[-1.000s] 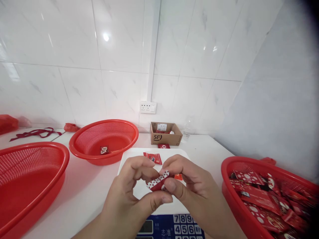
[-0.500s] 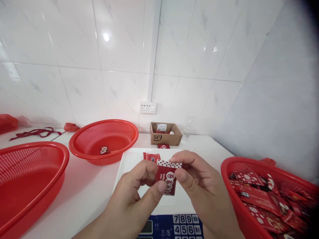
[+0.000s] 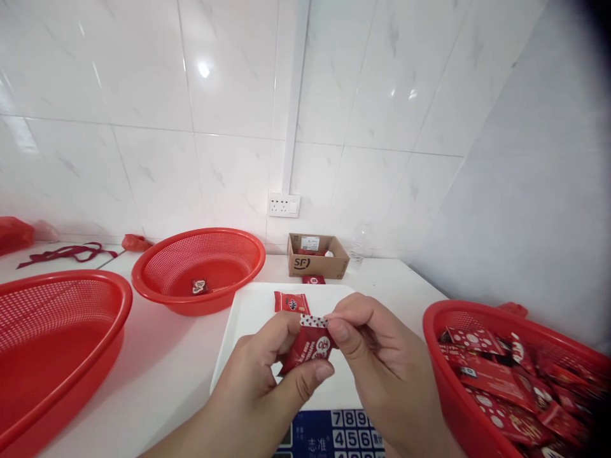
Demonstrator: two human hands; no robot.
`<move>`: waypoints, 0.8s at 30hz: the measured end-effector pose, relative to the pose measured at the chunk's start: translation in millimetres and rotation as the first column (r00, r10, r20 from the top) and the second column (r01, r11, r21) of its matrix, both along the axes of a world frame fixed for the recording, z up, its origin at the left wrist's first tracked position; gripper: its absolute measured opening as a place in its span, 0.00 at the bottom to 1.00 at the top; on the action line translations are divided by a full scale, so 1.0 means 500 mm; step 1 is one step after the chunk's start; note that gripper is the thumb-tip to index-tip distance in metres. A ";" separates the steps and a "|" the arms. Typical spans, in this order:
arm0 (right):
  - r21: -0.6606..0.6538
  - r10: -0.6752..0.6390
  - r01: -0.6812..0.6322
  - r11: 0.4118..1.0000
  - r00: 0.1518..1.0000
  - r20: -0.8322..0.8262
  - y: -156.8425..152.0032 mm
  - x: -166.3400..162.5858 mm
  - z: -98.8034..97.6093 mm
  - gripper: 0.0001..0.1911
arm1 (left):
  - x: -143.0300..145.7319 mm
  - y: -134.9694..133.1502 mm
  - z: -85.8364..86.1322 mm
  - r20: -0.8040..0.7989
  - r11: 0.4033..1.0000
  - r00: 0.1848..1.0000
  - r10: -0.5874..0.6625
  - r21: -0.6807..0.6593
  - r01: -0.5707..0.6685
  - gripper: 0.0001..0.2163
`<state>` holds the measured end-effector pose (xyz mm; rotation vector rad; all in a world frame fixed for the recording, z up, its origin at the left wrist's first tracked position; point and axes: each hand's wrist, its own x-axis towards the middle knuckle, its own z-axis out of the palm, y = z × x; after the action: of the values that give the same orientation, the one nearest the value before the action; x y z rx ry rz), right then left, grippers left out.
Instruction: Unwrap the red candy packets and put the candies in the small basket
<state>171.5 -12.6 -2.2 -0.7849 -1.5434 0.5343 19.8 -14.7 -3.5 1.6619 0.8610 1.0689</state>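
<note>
Both hands pinch one small red candy packet [image 3: 309,345] with a white dotted top edge, held above the white scale pan [image 3: 248,331]. My left hand [image 3: 267,388] grips its lower left side with thumb and fingers. My right hand [image 3: 377,362] pinches the top right corner. Another red packet [image 3: 287,301] lies on the pan just behind the hands.
A red basket [image 3: 449,381] full of red packets sits at the right. A second red basket [image 3: 198,270] with one packet stands behind left, and a third red basket [image 3: 62,343] at the near left. A small cardboard box [image 3: 317,256] stands by the wall. The scale keypad [image 3: 344,436] shows below.
The packet was turned from lying sideways to upright between my fingers, then drawn slightly lower and closer together. The hands stayed over the scale pan.
</note>
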 end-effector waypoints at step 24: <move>0.065 0.153 -0.147 0.987 0.984 -0.093 0.013 0.020 0.000 0.09 | -0.017 0.006 0.008 0.029 0.855 0.984 0.177 0.490 -0.169 0.03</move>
<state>181.7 -6.1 -2.3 -0.5921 -1.5277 0.6268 11.4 -11.5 0.6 2.0412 0.8018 1.4949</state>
